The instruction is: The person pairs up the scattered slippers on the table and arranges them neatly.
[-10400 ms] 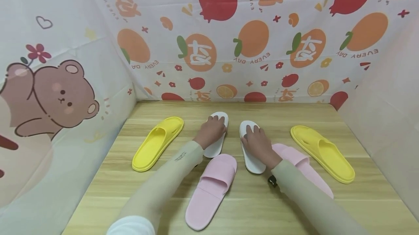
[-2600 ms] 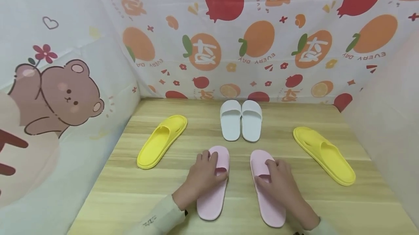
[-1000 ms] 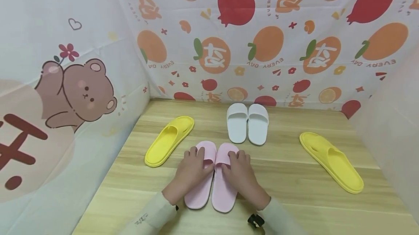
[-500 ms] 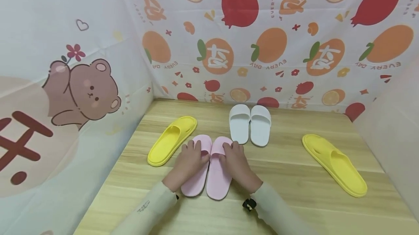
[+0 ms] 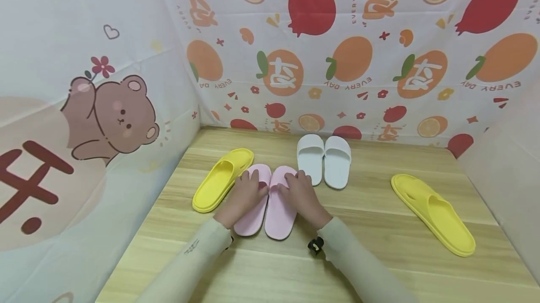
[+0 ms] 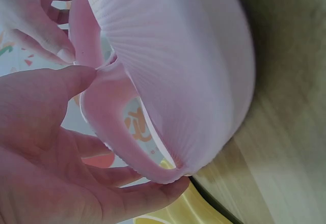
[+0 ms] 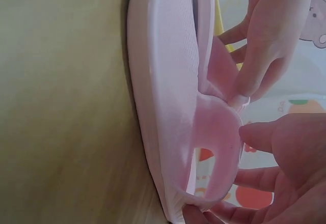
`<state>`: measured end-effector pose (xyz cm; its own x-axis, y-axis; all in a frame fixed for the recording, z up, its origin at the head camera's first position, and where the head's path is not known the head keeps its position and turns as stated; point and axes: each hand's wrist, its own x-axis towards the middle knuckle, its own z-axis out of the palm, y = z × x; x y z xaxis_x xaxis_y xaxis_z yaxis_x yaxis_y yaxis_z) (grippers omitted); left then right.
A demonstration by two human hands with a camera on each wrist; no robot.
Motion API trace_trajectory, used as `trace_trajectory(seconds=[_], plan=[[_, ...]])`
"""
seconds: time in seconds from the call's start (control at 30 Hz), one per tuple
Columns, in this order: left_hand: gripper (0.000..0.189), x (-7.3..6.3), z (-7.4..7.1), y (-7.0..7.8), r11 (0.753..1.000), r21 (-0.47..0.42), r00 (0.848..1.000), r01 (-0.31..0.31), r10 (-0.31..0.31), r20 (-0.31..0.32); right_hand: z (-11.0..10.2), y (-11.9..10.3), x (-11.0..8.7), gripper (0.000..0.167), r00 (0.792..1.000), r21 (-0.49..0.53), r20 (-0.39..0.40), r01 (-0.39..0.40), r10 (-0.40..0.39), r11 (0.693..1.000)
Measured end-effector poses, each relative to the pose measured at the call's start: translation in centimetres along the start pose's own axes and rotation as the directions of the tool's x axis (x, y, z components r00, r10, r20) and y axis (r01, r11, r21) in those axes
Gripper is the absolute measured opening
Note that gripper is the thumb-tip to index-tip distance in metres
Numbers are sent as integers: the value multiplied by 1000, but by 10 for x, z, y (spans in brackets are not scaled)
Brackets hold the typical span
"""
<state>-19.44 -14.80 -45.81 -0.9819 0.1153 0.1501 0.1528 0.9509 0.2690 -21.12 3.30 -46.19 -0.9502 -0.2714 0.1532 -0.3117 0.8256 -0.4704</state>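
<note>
Slippers [image 5: 279,211], pink, lie side by side within the grip: left hand [image 5: 244,195] pinching one strap [image 5: 263,173], right hand [image 5: 302,196] the other, soles [image 5: 253,221] between the hands.

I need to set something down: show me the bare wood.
Free: the wood between the white slippers, right sleeve and right yellow slipper; also between the sleeves. Crowded: where the hands, pink slippers and left yellow slipper bunch up.

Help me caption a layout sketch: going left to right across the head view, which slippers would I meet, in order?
Left yellow slipper → left pink slipper → right pink slipper → left white slipper → right white slipper → right yellow slipper.
</note>
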Motion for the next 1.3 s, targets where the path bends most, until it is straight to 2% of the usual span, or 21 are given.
trace_trajectory(seconds=[0.13, 0.33, 0.43, 0.57, 0.73, 0.9, 1.07, 1.3], plan=[[53, 5, -1, -2, 1000, -2, 1000, 10, -10, 8, 0, -1, 8, 33, 1000, -3, -3, -5, 5, 1000], [50, 18, -1, -5, 1000, -7, 1000, 13, -13, 21, 3, -4, 22, 34, 998, -12, 9, -55, 55, 998], [50, 25, -1, -6, 999, -16, 998, 42, -41, 42, 5, -5, 30, 33, 998, -36, 15, -58, 59, 998], [50, 35, -3, -6, 995, -25, 993, 98, -96, 71, 6, -8, 40, 34, 998, -60, 15, -54, 55, 997], [52, 50, -4, -3, 992, -5, 986, 126, -125, 113, 6, -8, 51, 34, 996, -79, 12, -89, 91, 993], [54, 63, -5, 0, 986, 10, 971, 164, -163, 172, 7, -7, 60, 34, 995, -93, 8, -103, 104, 990], [51, 74, -10, 0, 984, 15, 961, 178, -177, 212, 9, -7, 69, 35, 993, -98, 2, -113, 114, 989], [49, 89, -13, -4, 985, -8, 958, 175, -168, 234, 12, -10, 83, 35, 987, -121, -2, -159, 160, 980]])
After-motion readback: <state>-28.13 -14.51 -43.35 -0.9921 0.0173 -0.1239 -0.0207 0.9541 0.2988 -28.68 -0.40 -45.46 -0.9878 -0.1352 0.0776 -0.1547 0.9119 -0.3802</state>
